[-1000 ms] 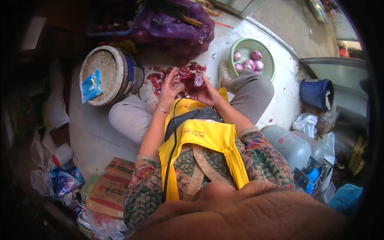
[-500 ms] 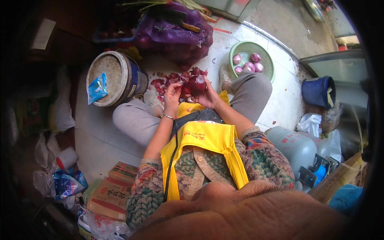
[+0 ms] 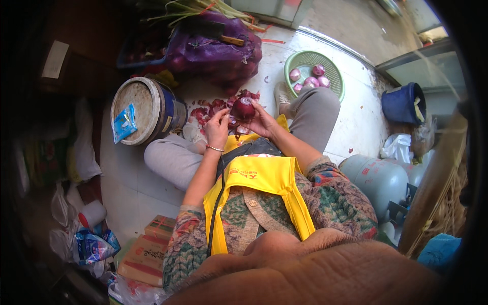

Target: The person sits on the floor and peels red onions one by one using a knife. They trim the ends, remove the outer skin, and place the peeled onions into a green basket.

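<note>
A red onion [image 3: 243,109], dark and glossy with a pale cut end, sits in my right hand [image 3: 262,123], whose fingers wrap its right side. My left hand [image 3: 217,128] is just left of the onion, thumb and fingertips pinched together; what they pinch, if anything, is too small to make out. Torn dark onion skins [image 3: 206,112] lie on the floor beyond my hands. Some bits of peel also rest on the yellow apron cloth between my legs. By my right knee stands a green plastic colander [image 3: 338,76] with several peeled purple onions [image 3: 311,82] in it.
A purple mesh sack [image 3: 213,56] of onions carries a wooden-handled knife [image 3: 231,39] and green stalks. On the left stands a lidded bucket [image 3: 137,109] with a blue packet [image 3: 124,123]. Gas cylinders [image 3: 376,180] and a blue bin [image 3: 404,104] are to the right.
My left fingers have come a little away from the onion's left side. The onion now shows its pale cut end turned more upward. The whole view has shifted slightly.
</note>
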A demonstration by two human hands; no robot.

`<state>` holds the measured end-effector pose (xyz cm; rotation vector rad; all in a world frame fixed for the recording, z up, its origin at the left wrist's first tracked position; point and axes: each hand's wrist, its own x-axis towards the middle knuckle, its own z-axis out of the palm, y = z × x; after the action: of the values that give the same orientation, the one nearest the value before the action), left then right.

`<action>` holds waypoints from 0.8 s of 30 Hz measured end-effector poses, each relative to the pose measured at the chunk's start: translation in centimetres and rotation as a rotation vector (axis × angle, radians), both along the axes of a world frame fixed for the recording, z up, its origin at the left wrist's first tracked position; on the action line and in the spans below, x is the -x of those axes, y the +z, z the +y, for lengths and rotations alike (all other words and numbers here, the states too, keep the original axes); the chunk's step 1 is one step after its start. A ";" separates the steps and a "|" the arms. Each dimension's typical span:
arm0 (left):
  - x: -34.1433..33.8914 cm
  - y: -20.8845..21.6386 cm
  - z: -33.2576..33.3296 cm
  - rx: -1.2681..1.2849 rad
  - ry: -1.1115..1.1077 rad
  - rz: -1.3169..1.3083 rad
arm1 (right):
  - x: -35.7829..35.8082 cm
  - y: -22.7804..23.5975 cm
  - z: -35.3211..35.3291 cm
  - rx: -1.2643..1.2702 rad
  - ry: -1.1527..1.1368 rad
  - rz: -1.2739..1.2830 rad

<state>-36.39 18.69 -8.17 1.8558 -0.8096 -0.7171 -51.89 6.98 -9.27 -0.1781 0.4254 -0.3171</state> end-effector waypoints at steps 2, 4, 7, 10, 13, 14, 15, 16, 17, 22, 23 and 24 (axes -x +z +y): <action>0.1 -1.1 -0.3 0.097 0.029 0.089 | -0.2 0.2 0.1 0.018 0.007 0.010; 1.0 -0.2 -0.6 0.165 -0.007 -0.088 | 0.1 0.0 0.2 0.031 0.017 0.018; 2.6 2.0 -1.0 0.185 -0.032 -0.260 | 0.3 -0.8 0.3 0.056 0.034 0.022; 3.0 1.9 -1.0 0.121 0.011 -0.315 | 0.3 -1.5 0.4 0.102 0.042 0.024; 2.6 2.0 -0.9 -0.057 0.003 -0.263 | 0.3 -1.4 0.7 0.050 0.052 0.049; 2.4 1.6 -0.8 -0.054 0.013 -0.258 | 0.1 -1.1 0.8 0.015 0.059 0.059; 2.2 1.1 -0.8 -0.052 0.024 -0.253 | 0.0 -0.8 1.0 0.046 0.062 0.098; 2.0 0.5 -0.6 -0.052 0.038 -0.247 | -0.1 -0.5 1.1 0.076 0.069 0.139; 1.7 -0.1 -0.5 -0.047 0.043 -0.229 | -0.4 -0.2 1.2 0.106 0.077 0.179; 1.3 -0.8 0.0 -0.113 0.022 -0.091 | -0.9 -1.5 1.2 0.398 0.026 0.196; 1.4 -0.8 -0.1 -0.087 0.025 -0.115 | -0.9 -2.4 1.0 0.473 0.016 0.205; 1.6 -0.9 -0.1 -0.060 0.027 -0.138 | -0.9 -3.4 1.1 0.553 -0.023 0.304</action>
<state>-37.96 18.56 -9.07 1.9838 -0.8572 -0.6069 -51.01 8.10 -12.64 -0.7693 0.6338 -0.4277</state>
